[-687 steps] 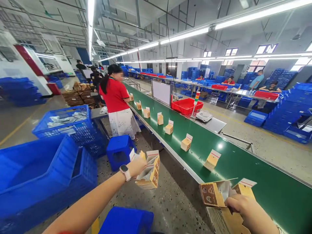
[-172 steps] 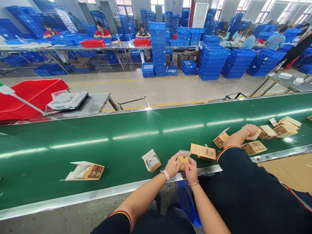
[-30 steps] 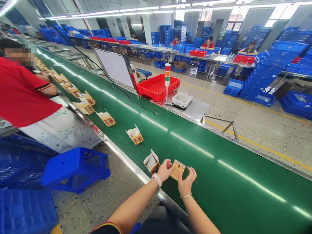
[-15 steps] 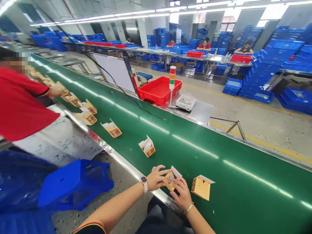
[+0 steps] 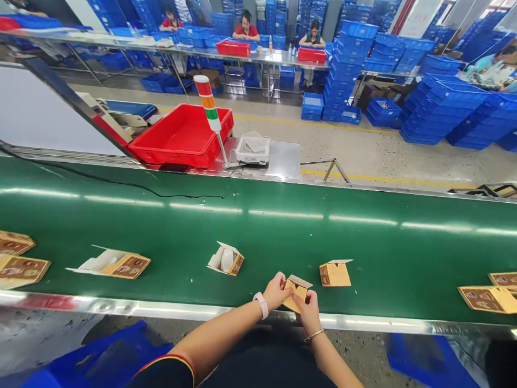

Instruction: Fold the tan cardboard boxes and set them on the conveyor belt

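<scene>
On my feed, the left wrist (image 5: 252, 313) is wearing a pale pink smartwatch (image 5: 262, 305) on a wide strap, and the right wrist (image 5: 310, 327) is wearing a thin gold bracelet (image 5: 314, 335). A dark short sleeve (image 5: 165, 373) is showing on the left arm, its cuff banded in red and yellow.

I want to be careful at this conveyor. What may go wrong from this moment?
The left hand and right hand pinch a small cardboard box just above the steel rail of the green conveyor belt, so it might slip off the edge. The open box nearby holds a white item that could tip out if bumped. A black cable lying on the belt might catch passing boxes.
</scene>
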`<state>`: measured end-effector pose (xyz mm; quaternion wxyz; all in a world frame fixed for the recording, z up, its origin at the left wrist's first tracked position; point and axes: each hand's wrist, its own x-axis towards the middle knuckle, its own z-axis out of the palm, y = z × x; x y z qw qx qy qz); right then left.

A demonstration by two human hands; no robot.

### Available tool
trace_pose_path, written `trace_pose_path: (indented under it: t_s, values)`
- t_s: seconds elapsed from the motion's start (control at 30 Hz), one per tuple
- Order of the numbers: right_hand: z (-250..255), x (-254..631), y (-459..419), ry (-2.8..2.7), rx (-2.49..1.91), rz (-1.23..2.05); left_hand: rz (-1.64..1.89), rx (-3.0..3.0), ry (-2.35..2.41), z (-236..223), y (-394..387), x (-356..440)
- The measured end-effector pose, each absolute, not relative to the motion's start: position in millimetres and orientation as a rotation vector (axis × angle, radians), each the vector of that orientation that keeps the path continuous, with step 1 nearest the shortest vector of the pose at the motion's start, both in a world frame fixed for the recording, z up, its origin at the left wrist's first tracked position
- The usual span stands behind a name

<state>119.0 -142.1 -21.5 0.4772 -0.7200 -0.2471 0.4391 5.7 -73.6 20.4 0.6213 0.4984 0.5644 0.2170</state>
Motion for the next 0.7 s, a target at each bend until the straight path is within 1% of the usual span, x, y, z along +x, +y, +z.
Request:
trace_pose_path:
  t_s: [0.03, 0.1, 0.17, 0.2, 0.23, 0.33, 0.4, 0.5, 0.63, 0.7]
  values:
    - [-16, 121, -146, -0.640, -1.795, 0.986, 0.509, 1.137, 1.305, 23, -77, 8]
    - [-1, 126, -153, -0.804, -1.847, 0.652, 0.597, 1.167, 1.308, 30, -84, 3]
    - [17, 127, -159, -1.061, -1.755, 0.291, 0.781, 1.268, 1.332, 39, -91, -19]
    - [26, 125, -159, -1.207, -1.655, 0.189, 0.905, 1.341, 1.368, 43, -94, -37]
    - [34, 120, -156, -1.351, -1.545, 0.162, 1.037, 1.418, 1.424, 47, -94, -58]
    - [46, 94, -133, -1.713, -1.298, 0.306, 1.364, 1.526, 1.681, 54, -84, -125]
    - [45, 77, -115, -1.803, -1.290, 0.322, 1.355, 1.557, 1.740, 54, -67, -159]
    - [34, 75, -106, -1.632, -1.505, 0.089, 1.139, 1.644, 1.612, 48, -41, -184]
    - [13, 109, -141, -1.308, -1.887, -0.259, 1.045, 1.693, 1.514, 40, -25, -195]
    - [7, 126, -158, -1.254, -2.077, -0.343, 1.039, 1.690, 1.490, 39, -21, -197]
